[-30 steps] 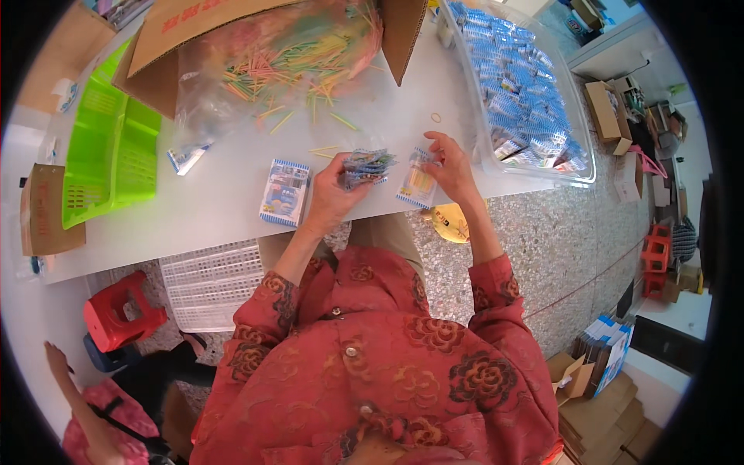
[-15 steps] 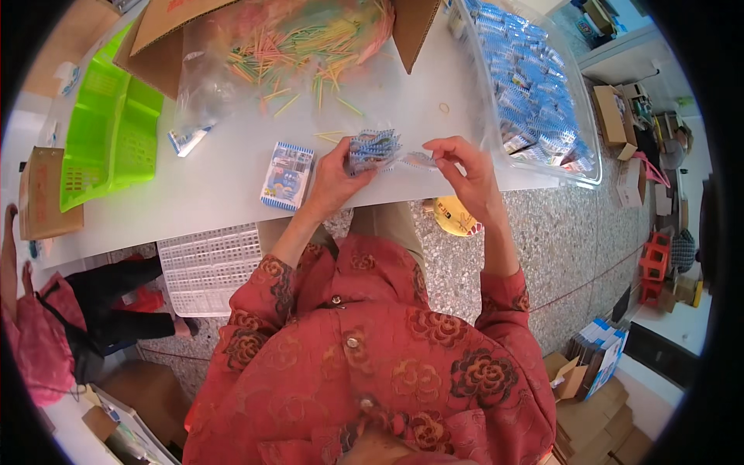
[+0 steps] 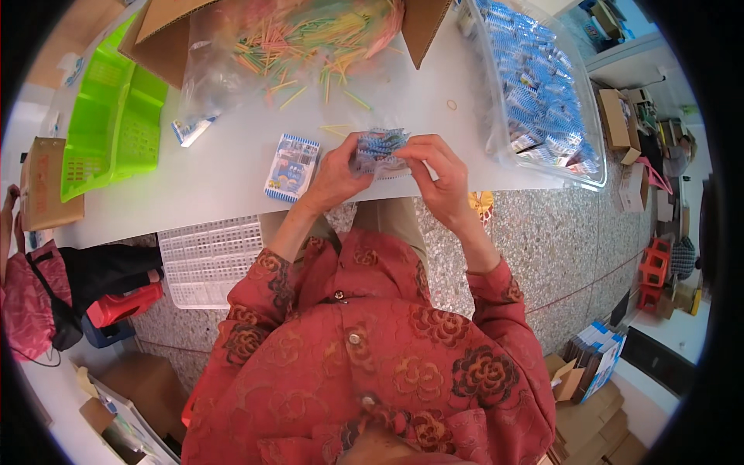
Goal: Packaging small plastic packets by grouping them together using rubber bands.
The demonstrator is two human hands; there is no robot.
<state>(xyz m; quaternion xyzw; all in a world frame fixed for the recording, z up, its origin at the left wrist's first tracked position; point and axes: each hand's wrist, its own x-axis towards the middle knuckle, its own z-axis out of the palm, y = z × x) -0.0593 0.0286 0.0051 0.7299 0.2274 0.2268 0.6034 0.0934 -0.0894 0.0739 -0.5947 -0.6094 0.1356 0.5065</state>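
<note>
A small stack of blue-and-white striped packets (image 3: pixel 380 142) is gripped in my left hand (image 3: pixel 339 177), just above the table's near edge. My right hand (image 3: pixel 440 180) meets the stack from the right, thumb and forefinger pinched at its edge on a clear-edged packet; the fingers partly hide it. Left of my left hand, a blue-and-white box (image 3: pixel 292 167) lies flat on the white table (image 3: pixel 225 159). Thin yellow and green sticks (image 3: pixel 335 130) lie loose behind the stack.
An open cardboard box (image 3: pixel 159 43) with a plastic bag of coloured sticks (image 3: pixel 310 39) stands at the back. A green basket (image 3: pixel 116 132) is at left, a clear bin (image 3: pixel 601 167) of blue packets at right. A rubber band (image 3: pixel 451 105) and another packet (image 3: pixel 192 129) lie on the table.
My right hand has moved left to the stack, closing the gap between them. My left hand keeps its hold. At far left, the other person has shifted outward.
</note>
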